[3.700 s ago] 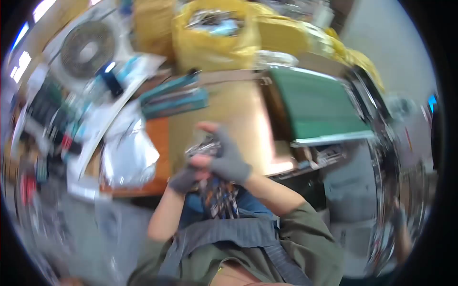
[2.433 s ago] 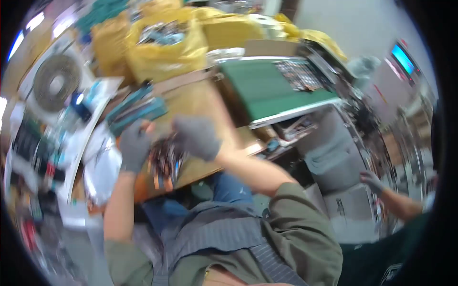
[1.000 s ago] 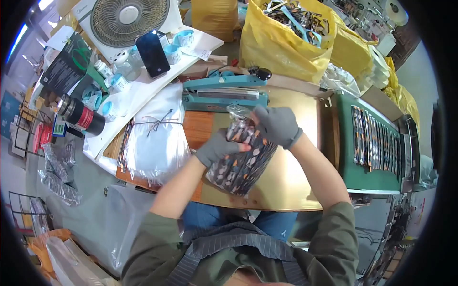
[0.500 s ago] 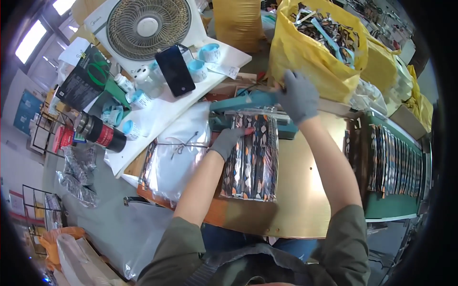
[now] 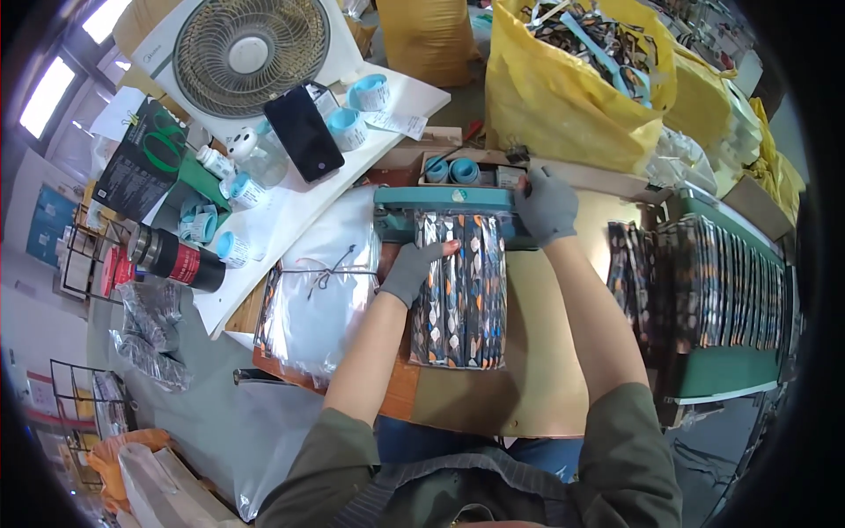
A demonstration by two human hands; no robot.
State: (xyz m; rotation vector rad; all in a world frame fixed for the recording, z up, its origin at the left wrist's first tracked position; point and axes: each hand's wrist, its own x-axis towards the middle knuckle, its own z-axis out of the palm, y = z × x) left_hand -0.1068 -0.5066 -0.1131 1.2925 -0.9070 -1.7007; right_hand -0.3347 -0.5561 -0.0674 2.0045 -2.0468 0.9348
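Note:
A clear plastic bag of flat black strips with white and orange patterns (image 5: 462,321) lies in front of me. My left hand (image 5: 410,273), in a grey glove with a bare thumb tip, grips its left side, thumb on top. The bag's far end lies at a teal bar heat sealer (image 5: 422,199), whose upper arm is down across it. My right hand (image 5: 547,208), also gloved in grey, is closed at the right end of the sealer's arm. What lies under its fingers is hidden.
Left of the bag lies a tied stack of clear bags (image 5: 321,308). A white board (image 5: 264,242) carries a fan, a phone, tape rolls and a tumbler (image 5: 180,260). Patterned strips stand rowed on a green tray (image 5: 731,374) at right. A yellow sack of scraps (image 5: 563,114) stands behind.
My right hand has moved down and the sealer's arm with it, from raised and tilted to level across the bag's far end. My left hand keeps its grip. The strips at right look shifted.

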